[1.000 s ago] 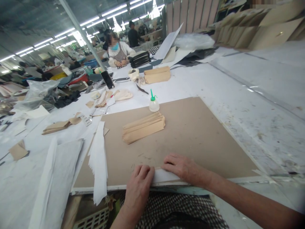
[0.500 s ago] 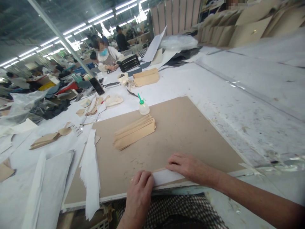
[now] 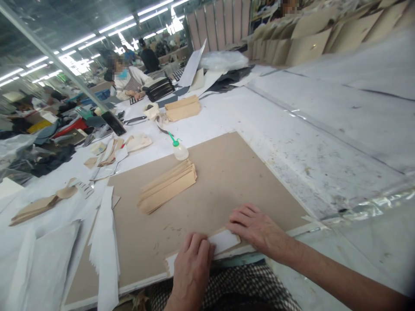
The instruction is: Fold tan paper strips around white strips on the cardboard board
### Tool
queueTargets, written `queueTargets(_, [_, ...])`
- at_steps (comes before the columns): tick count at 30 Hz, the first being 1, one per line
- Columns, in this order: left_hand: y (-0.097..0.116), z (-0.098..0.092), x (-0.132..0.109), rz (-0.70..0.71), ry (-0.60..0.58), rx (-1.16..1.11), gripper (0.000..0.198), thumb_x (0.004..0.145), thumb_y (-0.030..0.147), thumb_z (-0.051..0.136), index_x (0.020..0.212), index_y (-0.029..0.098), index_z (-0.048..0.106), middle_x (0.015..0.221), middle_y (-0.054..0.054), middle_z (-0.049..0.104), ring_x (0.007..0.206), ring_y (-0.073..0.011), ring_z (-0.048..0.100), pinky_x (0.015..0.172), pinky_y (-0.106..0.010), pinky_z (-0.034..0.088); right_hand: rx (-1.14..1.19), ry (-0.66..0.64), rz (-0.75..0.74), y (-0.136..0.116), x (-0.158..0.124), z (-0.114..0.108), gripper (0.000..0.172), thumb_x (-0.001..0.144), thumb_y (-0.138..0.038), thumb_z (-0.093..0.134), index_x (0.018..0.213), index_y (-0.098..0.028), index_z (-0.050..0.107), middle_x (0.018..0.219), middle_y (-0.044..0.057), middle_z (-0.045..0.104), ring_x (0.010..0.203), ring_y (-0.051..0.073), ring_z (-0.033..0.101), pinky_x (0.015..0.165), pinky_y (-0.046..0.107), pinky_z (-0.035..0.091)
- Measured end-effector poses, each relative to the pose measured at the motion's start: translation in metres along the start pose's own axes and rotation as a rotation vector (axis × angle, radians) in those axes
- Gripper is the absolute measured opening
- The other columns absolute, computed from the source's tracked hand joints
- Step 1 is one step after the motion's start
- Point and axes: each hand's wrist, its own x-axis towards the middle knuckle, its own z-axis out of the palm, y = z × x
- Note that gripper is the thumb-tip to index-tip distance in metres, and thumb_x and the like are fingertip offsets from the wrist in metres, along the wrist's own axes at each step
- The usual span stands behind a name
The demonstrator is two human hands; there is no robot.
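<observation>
My left hand lies palm down on a white strip that rests over a tan piece at the near edge of a brown board. My right hand presses flat on the right end of the same strip, fingers spread. Neither hand grips anything. A stack of tan strips lies in the middle of the board, with a small glue bottle with a green nozzle just behind it.
White paper strips hang over the board's left edge. More tan pieces lie at the left and a tan stack farther back. A person sits at the far end. Tan envelopes line the back right.
The view has swung to the right, so everything has shifted left in the picture. The white strip now sits angled, and my hands are slightly closer together on it.
</observation>
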Motion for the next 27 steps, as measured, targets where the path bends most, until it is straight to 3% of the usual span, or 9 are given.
queueTargets(2, [0.004,0.003,0.008,-0.043,0.008,-0.054,0.016,0.101,0.02,0.047,0.09,0.02,0.058,0.095,-0.004,0.062,0.089,-0.0194,0.057,0.078,-0.033,0.053,0.013,0.017,0.02,-0.001,-0.002,-0.001,0.009,0.096,-0.02,0.064,0.105,-0.019,0.066,0.103,0.004,0.065,0.103,0.021,0.052,0.097,0.04,0.036])
queueTargets(5, [0.017,0.011,0.024,-0.058,0.049,-0.133,0.016,0.101,0.021,0.048,0.111,0.02,0.06,0.103,-0.007,0.062,0.093,-0.0207,0.058,0.081,-0.035,0.055,0.019,0.029,0.038,-0.002,-0.002,0.002,0.01,0.096,-0.02,0.064,0.106,-0.019,0.065,0.105,0.004,0.065,0.106,0.022,0.052,0.101,0.041,0.034])
queueTargets(13, [0.026,0.015,0.028,0.19,-0.025,0.083,0.026,0.099,0.017,0.048,0.122,0.012,0.06,0.095,-0.009,0.062,0.086,-0.0225,0.058,0.075,-0.036,0.057,0.032,0.144,0.133,-0.016,-0.014,0.003,0.009,0.098,-0.014,0.056,0.101,-0.018,0.063,0.115,0.007,0.063,0.115,0.025,0.05,0.104,0.042,0.033])
queueTargets(17, [0.025,0.014,0.033,0.113,-0.037,0.002,0.017,0.098,0.016,0.05,0.11,0.016,0.063,0.094,-0.007,0.062,0.086,-0.0226,0.058,0.077,-0.038,0.057,0.057,0.13,0.307,-0.035,-0.032,0.0,0.02,0.097,-0.014,0.054,0.114,-0.019,0.063,0.113,0.008,0.063,0.099,0.024,0.052,0.089,0.038,0.038])
queueTargets(21, [0.026,0.015,0.046,-0.01,-0.021,-0.234,0.015,0.097,0.016,0.055,0.109,0.019,0.062,0.103,-0.007,0.063,0.095,-0.0213,0.059,0.082,-0.036,0.055,0.031,0.141,0.376,-0.046,-0.041,0.002,0.028,0.097,-0.016,0.053,0.123,-0.02,0.062,0.112,0.009,0.065,0.101,0.025,0.052,0.09,0.04,0.039])
queueTargets(27, [0.027,0.017,0.057,0.078,-0.08,-0.28,0.02,0.099,0.015,0.05,0.113,0.02,0.064,0.104,-0.006,0.063,0.095,-0.0205,0.056,0.083,-0.034,0.054,0.056,0.15,0.403,-0.046,-0.041,0.005,0.031,0.095,-0.015,0.056,0.124,-0.021,0.062,0.114,0.009,0.065,0.1,0.025,0.054,0.09,0.039,0.041])
